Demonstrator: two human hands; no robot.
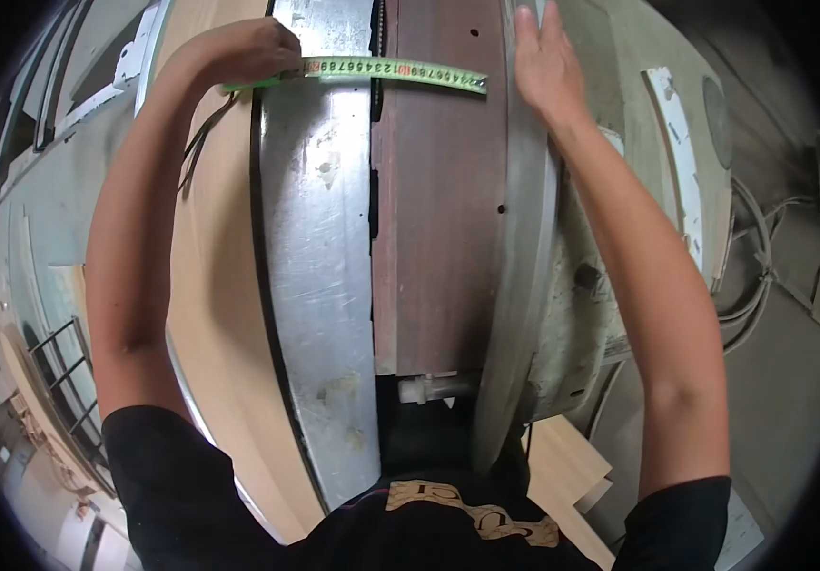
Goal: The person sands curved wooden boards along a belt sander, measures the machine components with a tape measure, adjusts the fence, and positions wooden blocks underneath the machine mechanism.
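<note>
Our left hand (259,52) curls its grip closed round the tape measure (400,70), which runs crosswise toward the rail (527,238) at the right edge of the surface (443,238). Its free end lies nearer our right hand (550,76), grip open, fingers straight, holding nothing.

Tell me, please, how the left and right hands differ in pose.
The left hand is curled around the tape measure; the right hand is opened out, apart from it. The left hand is at one end of the tape measure's visible stretch, while the right hand lies beyond the free end. Both hands are bare.
</note>
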